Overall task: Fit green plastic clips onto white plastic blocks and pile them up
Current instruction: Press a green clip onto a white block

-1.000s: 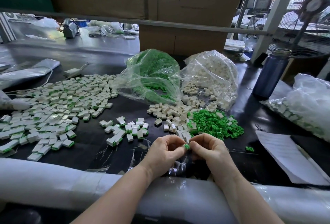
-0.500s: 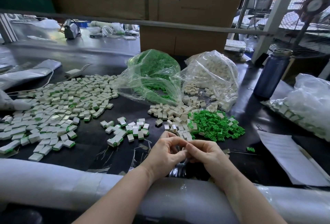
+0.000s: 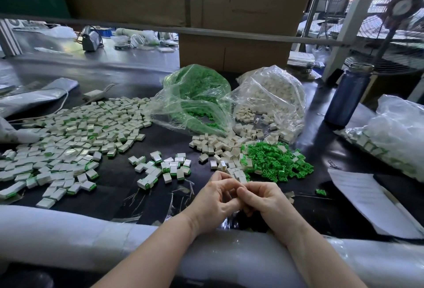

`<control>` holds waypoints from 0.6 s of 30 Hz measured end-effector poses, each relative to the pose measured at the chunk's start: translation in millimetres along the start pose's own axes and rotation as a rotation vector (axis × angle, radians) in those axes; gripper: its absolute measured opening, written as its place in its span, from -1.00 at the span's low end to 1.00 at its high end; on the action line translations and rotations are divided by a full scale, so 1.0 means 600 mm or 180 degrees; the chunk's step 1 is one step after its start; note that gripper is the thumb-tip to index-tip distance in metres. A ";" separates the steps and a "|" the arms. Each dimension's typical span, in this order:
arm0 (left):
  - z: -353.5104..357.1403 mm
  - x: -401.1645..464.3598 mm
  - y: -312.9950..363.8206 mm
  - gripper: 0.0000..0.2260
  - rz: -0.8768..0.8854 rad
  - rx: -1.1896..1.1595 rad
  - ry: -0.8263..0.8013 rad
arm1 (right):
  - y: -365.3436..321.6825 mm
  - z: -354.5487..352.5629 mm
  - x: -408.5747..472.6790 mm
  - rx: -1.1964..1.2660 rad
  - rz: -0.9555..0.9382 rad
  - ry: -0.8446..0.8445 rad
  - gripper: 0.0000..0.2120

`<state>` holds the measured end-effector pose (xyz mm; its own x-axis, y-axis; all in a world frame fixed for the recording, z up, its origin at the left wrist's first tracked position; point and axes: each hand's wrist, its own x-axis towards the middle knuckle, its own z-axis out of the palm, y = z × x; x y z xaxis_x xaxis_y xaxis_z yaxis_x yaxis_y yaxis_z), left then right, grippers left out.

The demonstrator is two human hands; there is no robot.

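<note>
— Where are your hands?
— My left hand (image 3: 214,200) and right hand (image 3: 263,199) meet, fingers (image 3: 226,183) curled together; whatever they pinch is hidden.
— The green clips (image 3: 275,161)?
— Heaped just beyond my fingers, white blocks (image 3: 220,144) touching them.

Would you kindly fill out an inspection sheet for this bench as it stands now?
Surface: black table, foam-padded near edge.
Job's things: loose green clips beside loose white blocks; fitted blocks spread at left; bag of clips and bag of blocks behind.
Clutter: blue bottle, paper sheet, stray clip.
Hands: left hand and right hand together, fingers curled; the part between them is hidden.
Cables: white cable at far left.
Surroundings: cardboard boxes, fan.
</note>
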<state>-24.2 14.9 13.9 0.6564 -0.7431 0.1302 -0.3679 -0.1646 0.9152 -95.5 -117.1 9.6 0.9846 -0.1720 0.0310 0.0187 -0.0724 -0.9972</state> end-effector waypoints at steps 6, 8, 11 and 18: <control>0.000 0.002 -0.008 -0.87 0.0062 0.0237 -0.0177 | 0.010 -0.006 0.003 -0.0178 0.0042 0.0080 -0.79; 0.001 0.003 -0.010 -0.89 0.0085 0.0269 -0.0207 | 0.011 -0.006 0.004 -0.0193 0.0061 0.0093 -0.79; 0.001 0.003 -0.009 -0.91 0.0097 0.0286 -0.0213 | 0.012 -0.006 0.005 -0.0213 0.0067 0.0107 -0.80; 0.000 0.003 -0.008 -0.89 0.0057 0.0262 -0.0263 | 0.011 -0.006 0.006 -0.0160 0.0077 0.0100 -0.79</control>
<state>-21.2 14.2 9.5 0.5940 -0.7967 0.1114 -0.4342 -0.2010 0.8781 -92.6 -121.6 3.6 0.9787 -0.2051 0.0099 -0.0145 -0.1171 -0.9930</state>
